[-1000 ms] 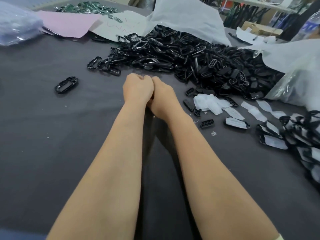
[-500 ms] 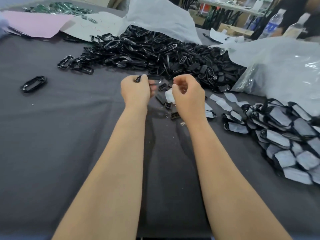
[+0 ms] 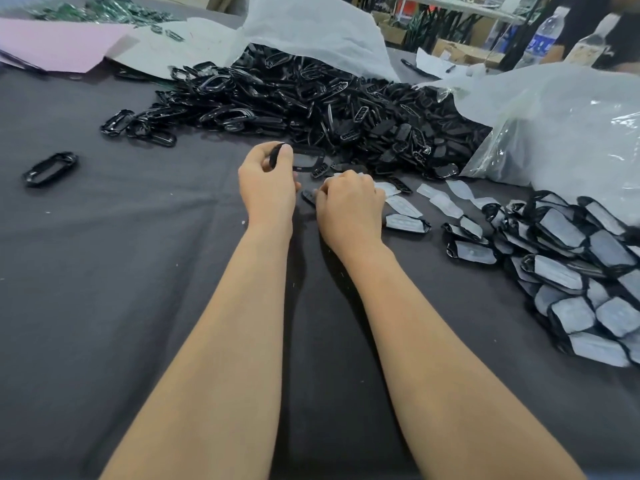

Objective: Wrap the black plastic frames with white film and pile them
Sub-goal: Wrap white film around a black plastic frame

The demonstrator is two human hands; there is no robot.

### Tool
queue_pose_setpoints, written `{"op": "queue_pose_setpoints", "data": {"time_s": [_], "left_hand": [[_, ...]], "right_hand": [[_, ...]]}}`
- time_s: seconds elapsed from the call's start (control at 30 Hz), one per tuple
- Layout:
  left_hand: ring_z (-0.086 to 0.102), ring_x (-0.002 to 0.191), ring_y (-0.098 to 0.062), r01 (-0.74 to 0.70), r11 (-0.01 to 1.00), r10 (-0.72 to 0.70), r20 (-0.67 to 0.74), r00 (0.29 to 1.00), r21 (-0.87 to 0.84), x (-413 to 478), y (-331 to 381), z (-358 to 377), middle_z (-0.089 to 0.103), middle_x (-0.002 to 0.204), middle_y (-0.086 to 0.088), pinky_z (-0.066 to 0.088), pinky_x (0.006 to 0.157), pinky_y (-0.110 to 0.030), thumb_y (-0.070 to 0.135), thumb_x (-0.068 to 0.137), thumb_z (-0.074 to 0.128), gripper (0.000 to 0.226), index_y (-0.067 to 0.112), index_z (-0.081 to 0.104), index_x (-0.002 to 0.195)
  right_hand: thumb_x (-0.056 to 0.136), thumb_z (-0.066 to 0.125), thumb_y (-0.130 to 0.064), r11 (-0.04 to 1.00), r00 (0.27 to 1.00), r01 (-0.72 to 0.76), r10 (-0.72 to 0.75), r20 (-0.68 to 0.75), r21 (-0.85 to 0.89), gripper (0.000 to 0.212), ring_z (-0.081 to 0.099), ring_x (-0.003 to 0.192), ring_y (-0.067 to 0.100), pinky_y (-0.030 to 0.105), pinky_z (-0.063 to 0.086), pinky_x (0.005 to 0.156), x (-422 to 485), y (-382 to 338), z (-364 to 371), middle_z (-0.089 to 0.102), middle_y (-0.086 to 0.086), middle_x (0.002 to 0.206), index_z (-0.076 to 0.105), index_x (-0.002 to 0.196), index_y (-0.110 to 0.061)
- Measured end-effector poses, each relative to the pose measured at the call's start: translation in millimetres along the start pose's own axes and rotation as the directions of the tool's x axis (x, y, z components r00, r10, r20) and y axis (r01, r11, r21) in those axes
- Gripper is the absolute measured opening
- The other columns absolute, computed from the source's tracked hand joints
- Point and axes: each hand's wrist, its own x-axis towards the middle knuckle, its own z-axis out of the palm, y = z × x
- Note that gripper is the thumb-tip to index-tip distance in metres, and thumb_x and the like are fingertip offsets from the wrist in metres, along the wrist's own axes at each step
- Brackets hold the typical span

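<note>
While the left hand (image 3: 266, 188) pinches one black frame (image 3: 306, 161) by its rim beside the loose heap (image 3: 346, 109), the right hand (image 3: 349, 202) curls over white film (image 3: 403, 205) on the tabletop (image 3: 138, 271), its grip hidden. The frame looks light and stiff, the film flimsy and best lifted by an edge.

Black frames (image 3: 311, 102), white film pieces (image 3: 446, 202), dark grey tablecloth (image 3: 104, 271), pink sheet (image 3: 59, 43).

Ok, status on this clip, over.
Left hand pinches a black frame. Right hand curled over the film pieces, grip unclear. Wrapped pile at right; unwrapped heap just beyond.
</note>
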Motion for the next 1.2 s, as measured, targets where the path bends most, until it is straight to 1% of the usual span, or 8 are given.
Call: {"op": "queue_pose_setpoints", "data": {"time_s": [0.1,0.23,0.33,0.53,0.63,0.77,0.97,1.2], "left_hand": [[0.056,0.063,-0.003,0.026,0.999,-0.026,-0.005,1.000,-0.048,-1.5,2.0,1.6,0.060,0.079,0.006,0.050,0.060,-0.017,0.012,0.097,0.050,0.016,0.025,0.057,0.091],[0.057,0.065,-0.003,0.019,0.999,-0.019,-0.004,1.000,-0.051,-2.4,1.1,2.8,0.063,0.080,0.004,0.052,0.065,-0.019,0.009,0.098,0.047,0.016,0.021,0.057,0.096],[0.059,0.069,-0.004,0.008,0.999,-0.009,-0.032,0.999,-0.050,-1.7,0.1,1.9,0.066,0.084,0.005,0.052,0.067,-0.018,0.007,0.098,0.045,0.017,0.017,0.056,0.105],[0.060,0.064,-0.002,0.034,0.999,-0.032,0.049,0.998,-0.042,-7.0,0.4,9.5,0.068,0.082,0.004,0.052,0.063,-0.017,0.002,0.095,0.044,0.021,0.016,0.057,0.100],[0.060,0.061,-0.003,0.052,0.998,-0.047,0.145,0.988,-0.026,-13.0,-1.5,16.5,0.070,0.077,0.003,0.053,0.061,-0.018,0.000,0.092,0.044,0.021,0.012,0.060,0.098],[0.061,0.056,-0.001,0.060,0.998,-0.062,0.213,0.975,0.011,-16.8,-2.2,18.9,0.069,0.071,0.005,0.054,0.061,-0.018,0.003,0.093,0.045,0.019,0.013,0.059,0.100],[0.063,0.056,0.000,0.033,0.998,-0.045,0.247,0.968,0.051,-17.3,-1.0,17.8,0.065,0.074,0.005,0.056,0.063,-0.019,0.009,0.094,0.053,0.008,0.011,0.060,0.098],[0.067,0.072,-0.007,-0.080,0.977,0.015,0.313,0.950,0.197,-18.2,-3.3,15.7,0.069,0.085,0.002,0.058,0.075,-0.025,0.010,0.091,0.062,0.016,0.010,0.060,0.107]], "right_hand": [[0.096,0.049,-0.039,0.999,0.997,-0.033,0.032,0.065,0.013,0.033,0.041,0.119,0.027,0.039,0.032,0.095,-1.9,-0.9,-1.7,0.052,0.006,0.123,0.062,0.115,-0.015],[0.094,0.053,-0.020,0.991,0.996,-0.066,0.058,0.070,0.116,0.021,0.038,0.118,0.027,0.036,0.031,0.093,-3.0,-9.8,-1.6,0.046,0.007,0.125,0.054,0.114,-0.014],[0.091,0.049,-0.008,0.973,0.998,-0.009,-0.005,0.059,0.232,0.013,0.049,0.106,0.027,0.034,0.035,0.084,-6.1,-10.0,-4.9,0.058,0.007,0.110,0.053,0.103,-0.013],[0.087,0.063,-0.010,0.632,0.981,-0.043,0.172,-0.086,0.773,0.014,0.064,0.078,0.019,0.027,0.050,0.074,-3.4,19.2,-32.1,0.061,-0.008,0.075,0.057,0.081,-0.021],[0.087,0.064,-0.010,0.463,0.966,-0.126,0.258,0.002,0.877,0.019,0.058,0.063,0.010,0.028,0.051,0.069,-4.7,30.4,-29.5,0.061,-0.006,0.069,0.061,0.080,-0.027],[0.089,0.063,-0.011,0.324,0.952,-0.147,0.303,0.044,0.935,0.013,0.057,0.063,0.006,0.023,0.052,0.067,-4.0,32.9,-25.1,0.062,-0.007,0.067,0.066,0.082,-0.021],[0.088,0.058,-0.003,0.506,0.965,-0.102,0.260,-0.039,0.857,0.018,0.062,0.081,0.017,0.042,0.053,0.087,-1.9,29.3,-20.9,0.066,-0.001,0.084,0.065,0.087,-0.020],[0.087,0.063,-0.009,0.553,0.949,-0.105,0.305,-0.083,0.827,0.011,0.057,0.081,0.009,0.021,0.048,0.077,-2.5,26.5,-17.3,0.058,-0.010,0.085,0.057,0.095,-0.014]]}}
